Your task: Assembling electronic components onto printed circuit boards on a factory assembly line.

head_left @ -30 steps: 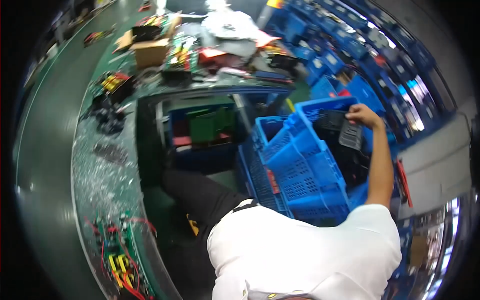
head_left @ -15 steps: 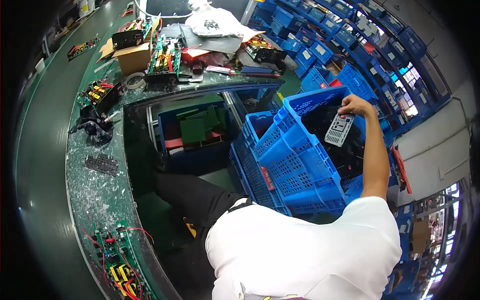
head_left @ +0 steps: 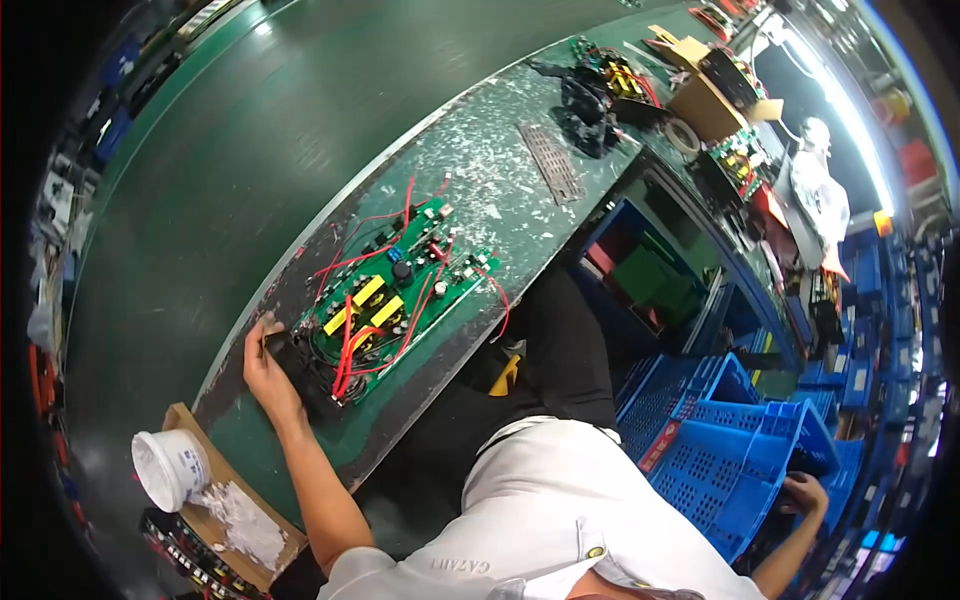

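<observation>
Circuit board (head_left: pixel 410 296) is lying on the green bench (head_left: pixel 470 140), left of frame centre. White tub (head_left: pixel 172 470) is standing lower left. Left hand (head_left: pixel 268 375) is resting at the board's black end part (head_left: pixel 308 376), fingers part-curled; can't tell if gripping. Perforated plate (head_left: pixel 550 163) is lying upper centre. Blue crate (head_left: pixel 725 465) is sitting lower right; right hand (head_left: pixel 803 493) is hanging by its rim, fingers bent, can't tell if holding anything.

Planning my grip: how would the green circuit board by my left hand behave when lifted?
The circuit board is probably stiff: its long edge looks straight. Its red wires would likely flop, looping loosely. Yellow components clustered toward one end may make it heavier there.
</observation>
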